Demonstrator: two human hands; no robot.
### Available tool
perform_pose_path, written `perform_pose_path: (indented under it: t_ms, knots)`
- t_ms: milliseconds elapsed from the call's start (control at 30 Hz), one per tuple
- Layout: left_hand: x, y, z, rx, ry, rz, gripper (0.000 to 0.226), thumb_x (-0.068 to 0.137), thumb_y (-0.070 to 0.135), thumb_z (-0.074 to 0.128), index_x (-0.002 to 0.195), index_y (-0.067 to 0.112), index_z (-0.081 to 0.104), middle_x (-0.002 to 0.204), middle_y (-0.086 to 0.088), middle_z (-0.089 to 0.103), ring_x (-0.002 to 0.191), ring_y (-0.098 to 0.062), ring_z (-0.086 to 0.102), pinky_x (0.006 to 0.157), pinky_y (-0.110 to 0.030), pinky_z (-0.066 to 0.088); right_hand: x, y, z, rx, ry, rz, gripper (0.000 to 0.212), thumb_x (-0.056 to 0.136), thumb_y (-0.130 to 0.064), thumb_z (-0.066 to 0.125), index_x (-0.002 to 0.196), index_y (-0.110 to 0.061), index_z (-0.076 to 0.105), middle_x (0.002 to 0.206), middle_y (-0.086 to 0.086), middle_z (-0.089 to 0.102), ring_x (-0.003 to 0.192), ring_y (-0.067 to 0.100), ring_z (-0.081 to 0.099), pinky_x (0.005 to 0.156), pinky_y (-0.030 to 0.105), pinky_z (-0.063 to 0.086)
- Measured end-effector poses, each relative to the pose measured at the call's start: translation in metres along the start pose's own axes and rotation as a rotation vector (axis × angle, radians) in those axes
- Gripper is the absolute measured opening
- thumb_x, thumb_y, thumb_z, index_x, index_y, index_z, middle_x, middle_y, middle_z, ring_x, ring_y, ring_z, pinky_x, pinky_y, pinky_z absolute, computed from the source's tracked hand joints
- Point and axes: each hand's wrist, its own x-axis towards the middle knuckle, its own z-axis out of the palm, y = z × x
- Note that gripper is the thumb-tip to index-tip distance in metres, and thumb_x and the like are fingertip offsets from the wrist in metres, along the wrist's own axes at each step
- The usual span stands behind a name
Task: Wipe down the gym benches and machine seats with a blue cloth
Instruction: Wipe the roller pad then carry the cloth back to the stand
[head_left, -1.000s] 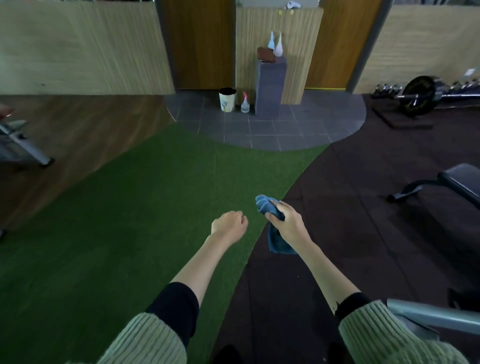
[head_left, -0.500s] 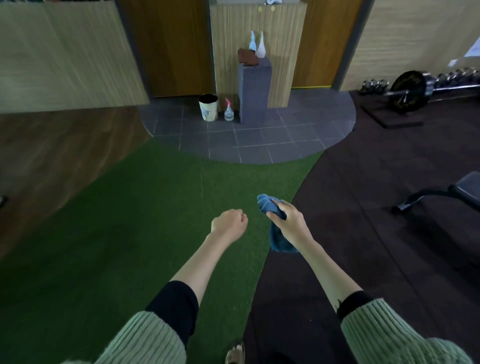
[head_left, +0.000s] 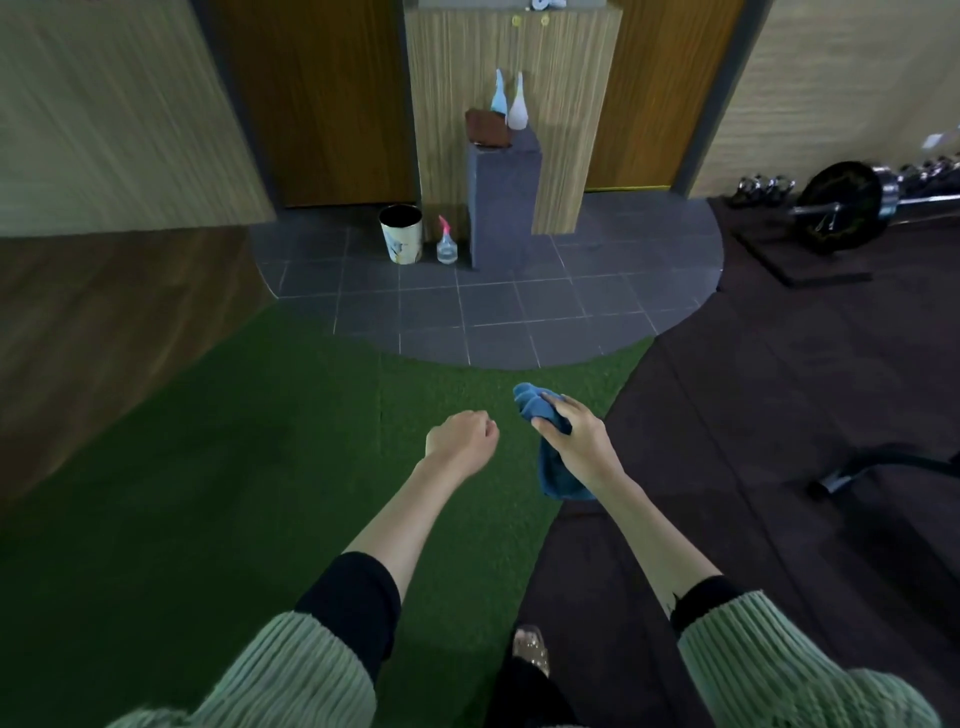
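My right hand grips a bunched blue cloth, which pokes out above the fingers and hangs down below the palm. My left hand is curled into a loose fist beside it, holding nothing. Both hands hover over the seam between the green turf and the dark rubber floor. Of a gym bench, only the black curved foot shows at the right edge; its seat is out of view.
A grey pedestal stands ahead on grey tiles, with a white bin and a spray bottle at its left. A barbell with a black plate and dumbbells lie at the far right. My foot shows below.
The view has moved forward and swung left, so the pedestal and tiles look nearer. The bench has slid off the right edge. My hands keep the same pose.
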Motion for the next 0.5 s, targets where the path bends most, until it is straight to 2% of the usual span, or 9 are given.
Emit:
perform_pose_path:
  t_ms: [200,367,500]
  knots:
    - [0.121,0.035,-0.025,-0.002,0.019,-0.025,0.031,0.100,0.030,0.030,0.090,0.011,0.054,0.090,-0.004,0.060,0.074,-0.020,0.056,0.062,-0.031,0.043,0.128,0.015,-0.036,0.001,-0.042,-0.040,0.046,0.091,-0.029,0.059,0.135,-0.022,0.050,0.143,0.009,0.044,0.135,0.020,0.036,0.106,0.027,0.028]
    - [0.223,0.051,-0.048,-0.006,0.016,-0.033,0.030,0.099,0.030,0.030,0.088,0.012,0.052,0.093,-0.006,0.061,0.081,-0.024,0.060,0.070,-0.035,0.049,0.232,0.026,-0.052,-0.015,-0.060,-0.028,0.047,0.091,-0.030,0.059,0.136,-0.022,0.049,0.144,0.010,0.043,0.136,0.021,0.036,0.108,0.028,0.027]
    - [0.315,0.053,-0.068,0.019,0.030,-0.015,0.034,0.100,0.031,0.028,0.099,0.012,0.057,0.101,-0.005,0.062,0.086,-0.023,0.059,0.069,-0.034,0.046,0.319,0.035,-0.059,-0.028,-0.052,-0.031,0.047,0.090,-0.031,0.058,0.136,-0.022,0.049,0.144,0.010,0.044,0.134,0.023,0.037,0.108,0.030,0.028]
